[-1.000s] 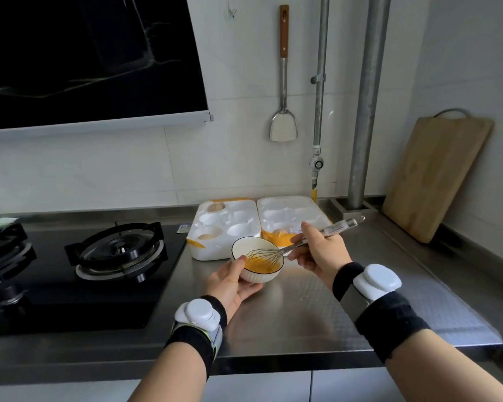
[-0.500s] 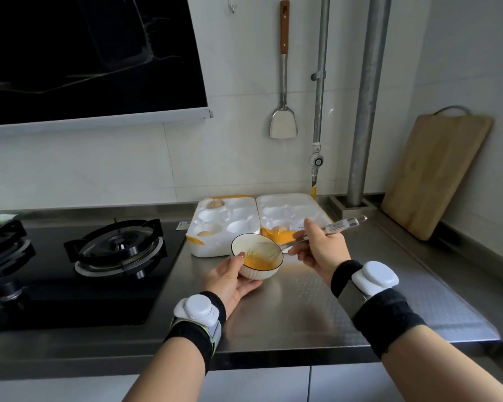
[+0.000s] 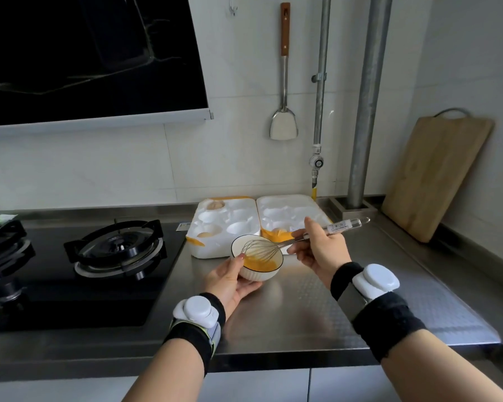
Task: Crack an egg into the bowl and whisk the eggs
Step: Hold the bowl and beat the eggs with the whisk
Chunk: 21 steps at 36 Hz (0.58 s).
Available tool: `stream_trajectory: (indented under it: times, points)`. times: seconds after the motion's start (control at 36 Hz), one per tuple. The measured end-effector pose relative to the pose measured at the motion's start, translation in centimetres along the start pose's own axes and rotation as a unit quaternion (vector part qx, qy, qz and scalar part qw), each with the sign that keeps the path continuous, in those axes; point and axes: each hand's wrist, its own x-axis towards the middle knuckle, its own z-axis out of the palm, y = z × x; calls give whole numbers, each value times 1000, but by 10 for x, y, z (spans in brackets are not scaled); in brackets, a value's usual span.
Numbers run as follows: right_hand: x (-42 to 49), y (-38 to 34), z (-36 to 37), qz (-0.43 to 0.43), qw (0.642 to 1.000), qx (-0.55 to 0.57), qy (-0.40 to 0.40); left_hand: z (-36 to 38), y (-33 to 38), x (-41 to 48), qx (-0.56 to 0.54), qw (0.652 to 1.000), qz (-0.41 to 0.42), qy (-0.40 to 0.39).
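Observation:
A small white bowl [image 3: 257, 274] with a dark rim is tilted a little on the steel counter and holds yellow beaten egg [image 3: 259, 264]. My left hand [image 3: 230, 281] grips the bowl from its near left side, thumb on the rim. My right hand [image 3: 320, 248] holds the metal handle of a wire whisk [image 3: 259, 249], whose loops are inside the bowl, touching the egg. Behind the bowl lies an open white foam egg carton [image 3: 238, 224] with a few eggs [image 3: 205, 235] left in its cups.
A black gas hob [image 3: 116, 250] sits to the left of the bowl. A wooden cutting board [image 3: 436, 175] leans on the right wall. A metal spatula [image 3: 283, 123] hangs on the tiled wall beside two vertical pipes [image 3: 363, 111]. The counter's front edge is near my forearms.
The whisk head has swept round inside the bowl, from the middle to the far left side. My right hand shifted slightly with it. The left hand keeps its hold on the bowl.

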Motion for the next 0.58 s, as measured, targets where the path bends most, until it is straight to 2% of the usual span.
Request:
stream_trajectory:
  times: [0.08, 0.19, 0.28, 0.36, 0.47, 0.58]
  points:
    - [-1, 0, -1, 7, 1000, -28, -2, -1, -1, 0, -3, 1000, 2, 1]
    - [-1, -2, -2, 2, 1000, 14, -5, -1, -1, 0, -1, 1000, 1, 0]
    - [-1, -2, -2, -2, 999, -37, -2, 0, 0, -1, 0, 1000, 3, 1]
    - [0, -3, -1, -10, 1000, -3, 1, 1, 1, 0, 4, 1000, 6, 2]
    - [-1, -1, 0, -5, 999, -39, -7, 0, 0, -2, 10, 1000, 6, 4]
    - [2, -2, -1, -8, 1000, -9, 8, 0, 1, -2, 12, 1000, 4, 3]
